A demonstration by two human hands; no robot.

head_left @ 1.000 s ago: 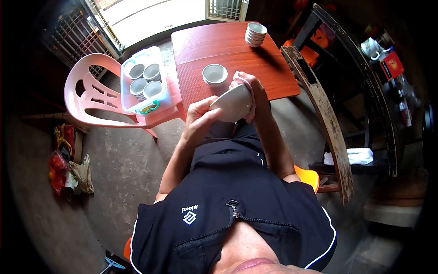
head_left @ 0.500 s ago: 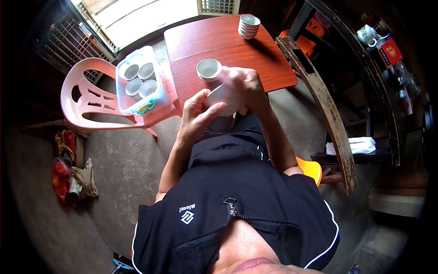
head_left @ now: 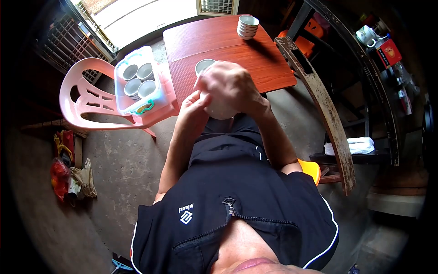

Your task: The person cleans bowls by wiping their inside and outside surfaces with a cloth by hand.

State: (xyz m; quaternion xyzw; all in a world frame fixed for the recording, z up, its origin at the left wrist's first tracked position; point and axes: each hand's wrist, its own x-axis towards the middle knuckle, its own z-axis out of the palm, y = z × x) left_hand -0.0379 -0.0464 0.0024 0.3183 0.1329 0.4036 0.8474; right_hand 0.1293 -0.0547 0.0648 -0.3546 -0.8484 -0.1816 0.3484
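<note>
My left hand (head_left: 195, 107) is closed on the rim of a pale bowl (head_left: 221, 109), held over my lap at the near table edge. My right hand (head_left: 230, 84) is bent over the bowl's upper side and blurred by motion; the pink cloth seen in it earlier is hardly visible now. Just behind my hands another bowl (head_left: 205, 64) stands on the red-brown table (head_left: 196, 39), partly covered by my right hand. A stack of several bowls (head_left: 247, 27) is at the table's far right corner.
On a pink plastic chair (head_left: 91, 118) at the left sits a clear bin (head_left: 122, 98) holding several bowls. A worn wooden bench (head_left: 326, 109) stands at the right, near a white cloth (head_left: 360, 145). Bags (head_left: 84, 178) lie on the floor at the left.
My right hand has moved from the bowl's right side up and leftward over it, toward my left hand. The view has shifted slightly, and my left hand keeps its hold.
</note>
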